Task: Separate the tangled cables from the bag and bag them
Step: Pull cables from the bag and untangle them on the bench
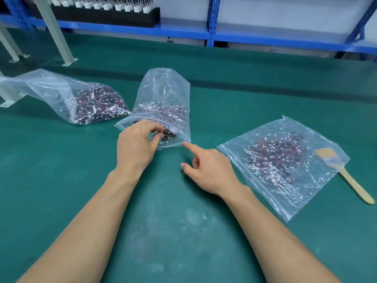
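Note:
Three clear plastic bags lie on the green table. The middle zip bag [163,92] stands half upright with its mouth toward me, with red and black cables with white plugs inside. My left hand [136,144] reaches into that mouth and pinches a small clump of cables [168,134]. My right hand [206,166] hovers just right of the mouth, index finger pointing at the bag's lower corner, the other fingers curled and holding nothing. A larger bag of cables [81,99] lies at the left. A flat zip bag of cables [283,160] lies at the right.
A wooden-handled brush [350,178] lies partly under the right bag's far edge. Grey frame legs [55,31] stand at the back left. Blue shelving [212,23] runs along behind the table, with black trays of white parts [106,11]. The green table [183,221] stretches between my forearms.

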Demonstrator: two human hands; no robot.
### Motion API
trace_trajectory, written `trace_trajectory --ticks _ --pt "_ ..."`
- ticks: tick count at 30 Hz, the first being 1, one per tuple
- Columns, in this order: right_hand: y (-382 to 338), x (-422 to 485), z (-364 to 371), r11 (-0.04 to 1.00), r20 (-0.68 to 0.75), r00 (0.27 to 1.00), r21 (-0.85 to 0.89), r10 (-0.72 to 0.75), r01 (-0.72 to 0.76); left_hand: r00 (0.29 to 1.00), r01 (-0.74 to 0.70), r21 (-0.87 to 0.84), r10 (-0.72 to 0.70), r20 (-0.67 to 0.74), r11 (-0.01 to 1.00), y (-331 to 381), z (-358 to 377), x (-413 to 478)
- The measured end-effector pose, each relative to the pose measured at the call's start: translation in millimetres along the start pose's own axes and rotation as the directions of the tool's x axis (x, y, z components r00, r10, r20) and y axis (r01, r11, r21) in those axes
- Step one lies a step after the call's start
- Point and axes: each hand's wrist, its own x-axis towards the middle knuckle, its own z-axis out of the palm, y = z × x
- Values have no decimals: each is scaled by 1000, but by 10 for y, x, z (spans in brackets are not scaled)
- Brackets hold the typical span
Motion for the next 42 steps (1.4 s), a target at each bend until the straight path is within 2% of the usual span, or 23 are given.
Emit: trace_trajectory --ticks 5,10,16,20,24,27,32,39,42 --pt "-7 1 -7 1000 4 1000 26 17 -17 999 51 -89 -49 14 995 -6 -67 -40" --pt "-13 -16 -6 997 0 1000 75 30 -30 986 162 -220 -152 63 962 13 -136 -101" --pt "4 -30 9 970 -36 999 240 40 -30 928 351 -450 -243 281 821 128 -176 -172" --pt "10 -57 26 896 -52 997 442 63 -34 894 426 -552 -240 378 717 202 -164 -196" --pt "-21 -75 5 723 -46 989 688 141 -71 857 489 -613 -208 472 621 217 -168 -206" --pt "-18 -51 -17 670 -24 981 734 191 -112 829 526 -623 -183 529 579 204 -175 -215" --pt "15 -63 -44 705 -34 990 705 138 -74 786 551 -566 -154 598 613 169 -180 -220" --pt "34 -82 -79 709 12 989 696 147 -114 715 604 -522 -121 688 602 150 -211 -226" --pt "55 -83 -87 703 25 986 699 165 -136 690 608 -478 -125 713 634 118 -223 -223"
